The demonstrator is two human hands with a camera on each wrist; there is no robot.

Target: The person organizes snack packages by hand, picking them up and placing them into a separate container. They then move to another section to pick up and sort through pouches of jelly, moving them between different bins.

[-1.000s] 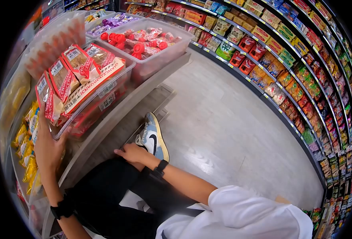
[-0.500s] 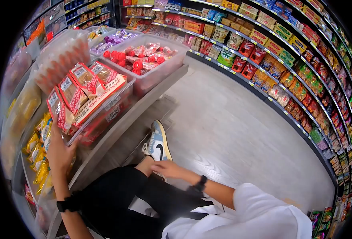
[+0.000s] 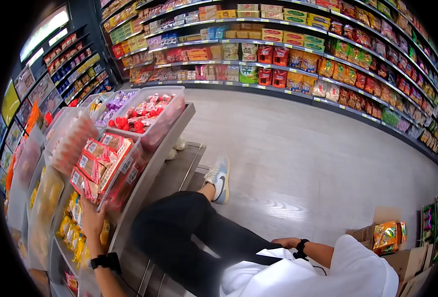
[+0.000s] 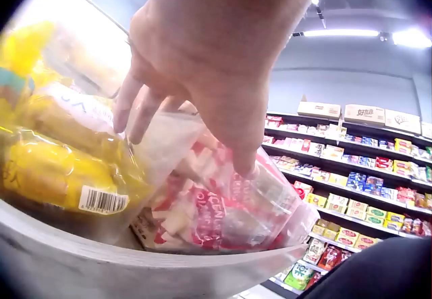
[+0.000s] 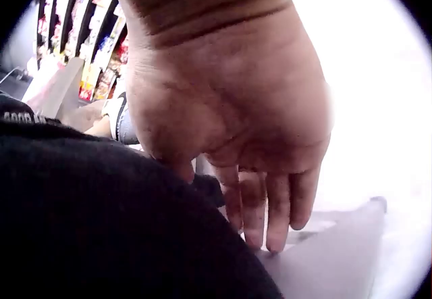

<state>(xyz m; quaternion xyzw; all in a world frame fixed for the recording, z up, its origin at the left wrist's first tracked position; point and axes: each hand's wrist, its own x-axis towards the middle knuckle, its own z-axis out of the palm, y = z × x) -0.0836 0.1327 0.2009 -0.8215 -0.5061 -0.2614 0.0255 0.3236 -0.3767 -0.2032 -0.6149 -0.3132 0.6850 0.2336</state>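
Hanging loose beside the lap, the right hand (image 5: 229, 110) has straight fingers and holds nothing, so the left hand (image 3: 92, 220) works alone. Its grip is on the near end of a clear tub (image 3: 125, 180), thumb on one side, fingers on the other, and that tub sits right beside the edge of the counter (image 3: 152, 166). And what a load: red-and-white packets (image 3: 87, 166) stand above the rim, so a tilt could send the top ones sliding out. Thin plastic might flex under a one-handed pull, too! Those fingertips reach down by the yellow packets (image 3: 73, 230), and a hasty lift could drag one along.

Now for the edges. The bent knee (image 3: 179, 210) lies just off the counter, so a swing to the right looks tight at first. Leftward, a ribbed container (image 3: 73, 143) crowds the tub; ahead, the tub of red sweets (image 3: 162, 131) blocks any forward slide. Upward looks the freest way. Past the shoe (image 3: 221, 183), grey floor (image 3: 298, 143) runs wide, plenty of room, all the way to the packed shelves (image 3: 278, 59).
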